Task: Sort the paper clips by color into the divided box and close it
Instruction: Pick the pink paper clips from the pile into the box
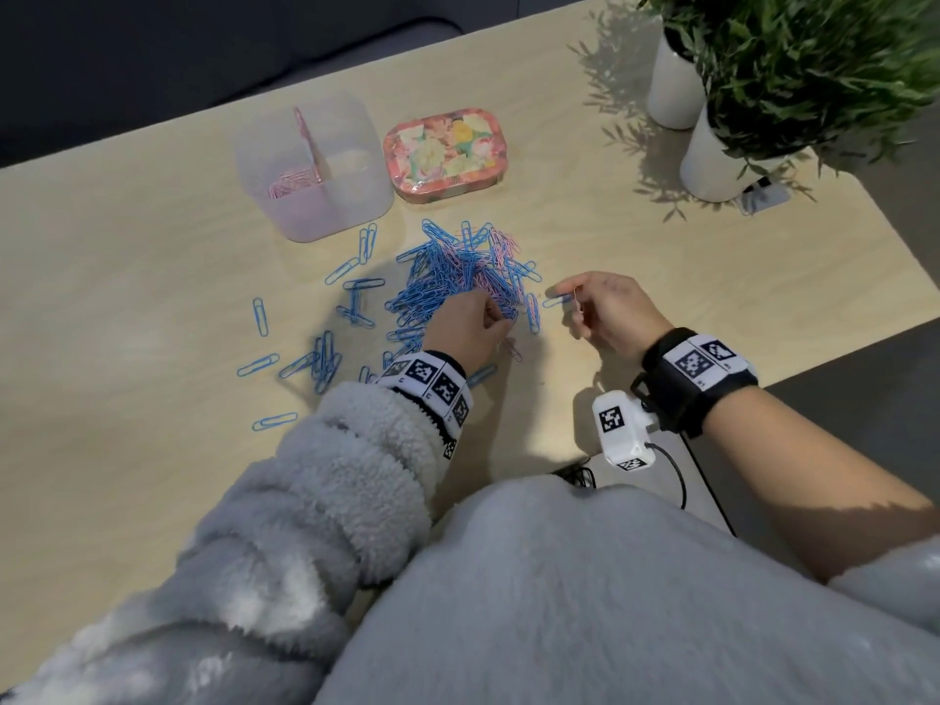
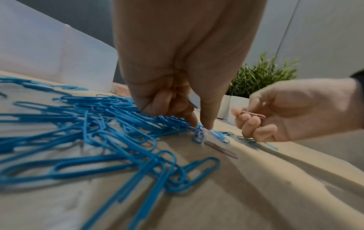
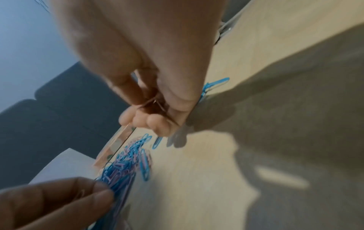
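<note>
My pale wooden surface (image 1: 636, 277) carries a heap of blue and pink paper clips (image 1: 458, 277). Beyond the heap stands the clear divided box (image 1: 325, 206), the flowered lid (image 1: 445, 155) to its right. Loose blue clips (image 1: 315, 358) lie scattered left of the heap; two white plant pots (image 1: 712, 165) stand far right.

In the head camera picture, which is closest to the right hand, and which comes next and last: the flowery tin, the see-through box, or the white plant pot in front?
From the right hand:
1. Flowery tin, up and to its left.
2. White plant pot, in the far right corner; close to the tin, but seems a bit farther.
3. See-through box, far left, beyond the clip pile.
</note>
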`<state>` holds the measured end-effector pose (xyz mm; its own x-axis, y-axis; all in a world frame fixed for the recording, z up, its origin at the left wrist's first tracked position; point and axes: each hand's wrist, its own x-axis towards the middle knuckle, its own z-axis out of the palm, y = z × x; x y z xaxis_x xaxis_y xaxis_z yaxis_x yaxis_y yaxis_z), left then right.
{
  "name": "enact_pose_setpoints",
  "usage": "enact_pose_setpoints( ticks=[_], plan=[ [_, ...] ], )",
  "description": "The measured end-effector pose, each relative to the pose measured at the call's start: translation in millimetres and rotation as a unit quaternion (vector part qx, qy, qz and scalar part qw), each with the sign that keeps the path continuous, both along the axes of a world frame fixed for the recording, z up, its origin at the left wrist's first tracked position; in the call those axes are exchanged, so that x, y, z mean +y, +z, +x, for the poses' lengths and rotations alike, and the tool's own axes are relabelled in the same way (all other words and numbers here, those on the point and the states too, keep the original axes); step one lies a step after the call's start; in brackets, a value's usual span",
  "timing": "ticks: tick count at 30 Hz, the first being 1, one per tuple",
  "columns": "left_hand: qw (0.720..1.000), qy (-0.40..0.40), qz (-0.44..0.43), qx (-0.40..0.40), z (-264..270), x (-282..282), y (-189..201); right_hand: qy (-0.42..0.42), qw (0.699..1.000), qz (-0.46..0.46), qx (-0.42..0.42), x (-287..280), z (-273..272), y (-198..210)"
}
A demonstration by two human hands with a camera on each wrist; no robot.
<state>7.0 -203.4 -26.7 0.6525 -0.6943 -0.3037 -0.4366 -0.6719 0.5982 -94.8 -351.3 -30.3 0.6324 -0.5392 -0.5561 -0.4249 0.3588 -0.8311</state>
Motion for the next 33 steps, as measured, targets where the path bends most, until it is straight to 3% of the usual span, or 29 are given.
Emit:
enact_pose_setpoints(
  ticks=[2,3,4,6,8,10,16,20,24,29,33],
  plan=[
    [1.0,-0.014,0.019,-0.018,-1.0,-0.8,-2.0,-0.02,0.999,0.036,0.028,1.9,9.7,-1.2],
    [0.999,-0.02,0.024,-0.025,-1.9,-0.5,-3.1,-0.002,0.998,-0.002,0.056,4.2,13.7,-3.2],
    [0.999,-0.024,0.028,-0.03,-2.9,0.0,-3.9,0.035,0.993,-0.075,0.085,7.5,16.8,-5.4],
    [0.998,-0.023,0.033,-0.039,-3.4,1.2,-4.7,0.119,0.95,-0.251,0.141,13.0,23.6,-11.4],
    [0.998,-0.021,0.034,-0.038,-3.2,3.5,-3.8,0.165,0.921,-0.309,0.171,19.8,30.8,-14.1],
    [0.999,-0.017,0.021,-0.027,-2.9,7.0,-1.0,0.176,0.914,-0.321,0.175,21.1,36.0,-16.3],
    [0.997,0.056,-0.043,0.03,7.8,23.9,11.7,0.092,0.945,-0.281,0.137,-13.6,24.2,-3.8],
    [0.992,0.074,-0.06,0.08,20.9,32.8,8.7,0.099,0.892,-0.38,0.222,-32.3,9.0,8.3],
    [0.988,0.106,-0.072,0.089,36.3,38.5,14.7,0.19,0.863,-0.424,0.197,-10.3,11.4,4.2],
    [0.981,0.189,-0.048,-0.02,102.3,51.7,51.6,0.191,0.846,-0.462,0.184,6.3,5.8,8.4],
    [0.952,0.24,0.026,-0.189,168.6,52.7,80.0,0.313,0.838,-0.422,0.145,29.6,-0.1,4.5]
  ],
)
